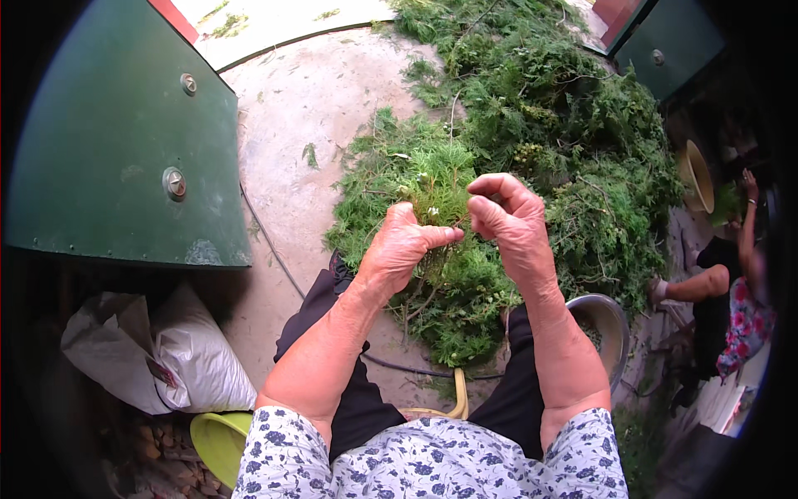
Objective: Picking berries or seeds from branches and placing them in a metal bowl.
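My left hand [397, 245] is closed, its thumb pressed over the stem of a leafy conifer sprig [445, 187]. Flat green fronds with a few small pale buds or cones rise from that grip. Just to the right, my right hand [511, 220] is curled with thumb and forefinger pinched; whatever lies between them is too small to make out. Beneath both hands, and reaching away to the far right, spreads a big pile of cut conifer branches [565, 141].
By my right knee stands a metal basin [611, 333]. White sacks [195, 358] and a yellow-green basin [220, 441] are at my left, below a green metal door [125, 150]. A dark cable [270, 241] crosses the floor. Another person [736, 308] sits at the right near a tan basin [698, 176].
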A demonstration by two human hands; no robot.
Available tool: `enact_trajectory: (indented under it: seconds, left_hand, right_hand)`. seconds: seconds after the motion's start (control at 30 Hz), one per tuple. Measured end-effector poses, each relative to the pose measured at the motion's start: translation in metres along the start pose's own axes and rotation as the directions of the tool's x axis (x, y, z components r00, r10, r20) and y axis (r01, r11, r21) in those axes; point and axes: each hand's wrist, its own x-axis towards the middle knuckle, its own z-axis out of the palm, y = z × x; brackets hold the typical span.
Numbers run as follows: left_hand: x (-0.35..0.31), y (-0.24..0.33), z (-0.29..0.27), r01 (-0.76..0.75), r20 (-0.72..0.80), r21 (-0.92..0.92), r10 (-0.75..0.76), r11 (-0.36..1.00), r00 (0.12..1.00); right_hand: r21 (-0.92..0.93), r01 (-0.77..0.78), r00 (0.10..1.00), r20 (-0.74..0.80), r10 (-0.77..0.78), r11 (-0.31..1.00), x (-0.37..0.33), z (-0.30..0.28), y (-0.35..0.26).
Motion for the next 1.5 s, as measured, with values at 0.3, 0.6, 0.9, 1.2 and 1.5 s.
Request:
enact_trajectory:
  seconds: [0.3,0.6,0.9,1.2,1.5]
  left_hand:
    - [0.003,-0.008,-0.011,-0.043,0.014,0.44,0.041,0.897,0.999]
    - [0.004,0.002,-0.004,-0.008,0.056,0.343,-0.012,0.939,0.998]
    - [0.005,0.003,0.002,0.009,0.075,0.108,-0.017,0.994,0.997]
    - [0.003,0.007,-0.001,0.006,0.081,0.375,-0.04,0.927,0.996]
    - [0.004,-0.003,-0.005,-0.302,0.166,0.745,0.272,0.595,0.948]
  right_hand:
    - [-0.562,0.37,0.915,0.083,-0.395,0.739,0.005,0.017,0.023]
    - [-0.5,0.248,0.966,0.07,-0.247,0.83,0.008,0.014,0.027]
    - [0.411,-0.147,0.986,-0.015,0.168,0.9,0.011,0.004,-0.002]
    - [-0.27,0.105,0.995,0.027,-0.101,0.957,0.014,-0.002,0.014]
    - [0.236,-0.254,0.966,0.019,0.257,0.938,0.013,-0.009,0.014]
